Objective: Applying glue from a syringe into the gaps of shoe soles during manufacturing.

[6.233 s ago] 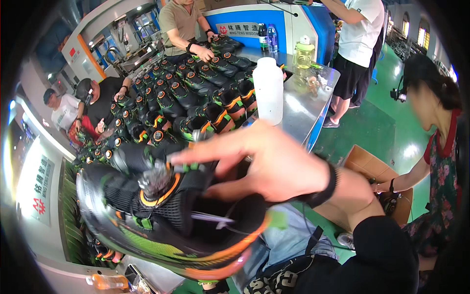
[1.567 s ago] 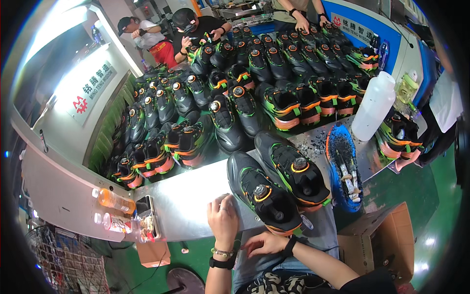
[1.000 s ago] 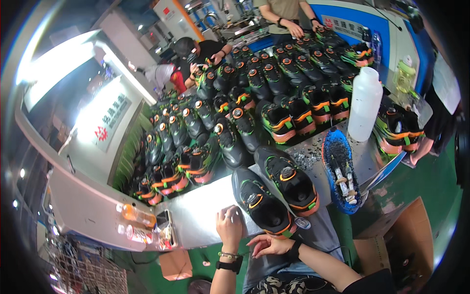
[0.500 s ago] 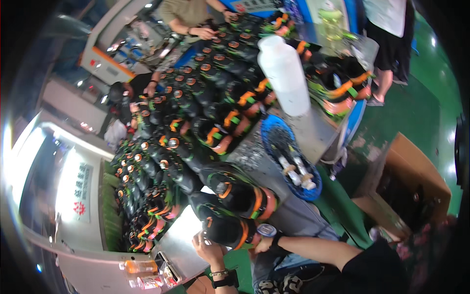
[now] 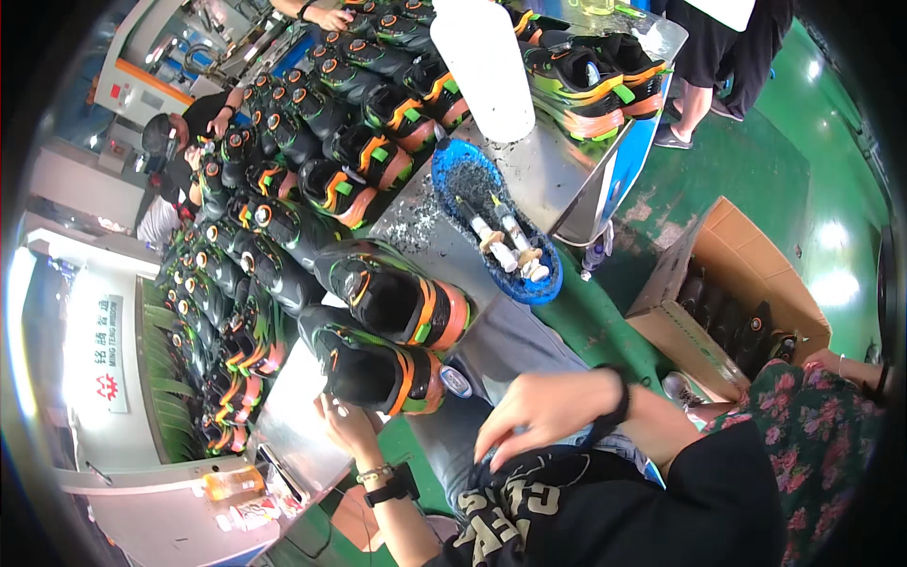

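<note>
My left hand [image 5: 350, 430] is at the side of the nearest black, green and orange sports shoe [image 5: 368, 373], at the table's edge. Its fingers curl against the shoe, and their tips are partly hidden. A second matching shoe [image 5: 392, 298] stands right behind it. My right hand [image 5: 548, 406] is off the shoes, in front of my body. Its bent fingers pinch the front of my black printed shirt [image 5: 529, 491]. A small oval white-and-blue piece [image 5: 456, 382] shows at the heel of the nearest shoe.
A blue shoe-shaped tray [image 5: 543, 288] holds white-handled tools [image 5: 496, 244] and dark bits. Behind it stands a white plastic bottle [image 5: 487, 76]. Rows of shoes [image 5: 321, 123] cover the metal table [image 5: 543, 184]. A cardboard box [image 5: 652, 302] of dark items stands right. Other people work beyond.
My right hand has left the nearest shoe's heel and moved back to my shirt front. My left hand stays at the shoe. The whole view has shifted, so the table sits further left and up.
</note>
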A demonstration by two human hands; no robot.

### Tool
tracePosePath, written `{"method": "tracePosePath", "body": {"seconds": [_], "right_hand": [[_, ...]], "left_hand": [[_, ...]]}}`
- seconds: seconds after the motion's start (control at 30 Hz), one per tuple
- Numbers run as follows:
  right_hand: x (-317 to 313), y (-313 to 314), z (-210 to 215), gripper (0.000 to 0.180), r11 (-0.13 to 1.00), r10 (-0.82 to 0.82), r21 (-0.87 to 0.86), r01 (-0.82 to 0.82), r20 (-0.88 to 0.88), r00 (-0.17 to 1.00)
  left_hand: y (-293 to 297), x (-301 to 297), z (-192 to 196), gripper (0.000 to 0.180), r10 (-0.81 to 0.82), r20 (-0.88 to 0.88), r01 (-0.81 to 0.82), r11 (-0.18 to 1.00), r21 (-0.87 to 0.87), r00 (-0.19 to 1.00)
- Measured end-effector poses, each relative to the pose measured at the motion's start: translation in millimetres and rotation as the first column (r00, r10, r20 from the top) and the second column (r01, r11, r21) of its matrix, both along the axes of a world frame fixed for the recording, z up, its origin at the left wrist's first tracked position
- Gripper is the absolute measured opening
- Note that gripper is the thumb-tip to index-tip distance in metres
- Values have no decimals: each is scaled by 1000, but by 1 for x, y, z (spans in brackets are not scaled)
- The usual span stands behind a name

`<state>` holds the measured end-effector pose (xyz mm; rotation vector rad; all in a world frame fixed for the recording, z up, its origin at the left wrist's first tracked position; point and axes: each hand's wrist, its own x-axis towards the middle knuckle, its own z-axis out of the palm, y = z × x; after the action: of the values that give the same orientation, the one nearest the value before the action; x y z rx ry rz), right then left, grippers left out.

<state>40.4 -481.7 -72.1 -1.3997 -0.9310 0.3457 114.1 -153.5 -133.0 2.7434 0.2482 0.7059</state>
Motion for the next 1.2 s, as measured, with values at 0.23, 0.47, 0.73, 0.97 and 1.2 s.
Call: {"method": "tracePosePath", "body": {"seconds": [0.23,0.47,0.73,0.97,1.2], "right_hand": [[36,-101,37,46,371,-529,-375,850,667,525],[76,-110,26,53,502,-356,-606,617,505,786],[109,-107,36,54,569,-282,-729,381,262,923],[122,-118,35,45,574,-231,-767,286,184,956],[99,-139,33,28,801,-542,-405,441,-177,821]], "left_hand": [[-13,-14,23,32,-257,381,290,957,-29,888],[-91,-38,114,41,-595,150,589,804,86,790],[-89,-24,101,23,-571,209,581,814,18,794],[6,-33,107,24,-329,2,326,938,117,944],[-46,-40,142,58,-374,-60,379,918,114,925]]}}
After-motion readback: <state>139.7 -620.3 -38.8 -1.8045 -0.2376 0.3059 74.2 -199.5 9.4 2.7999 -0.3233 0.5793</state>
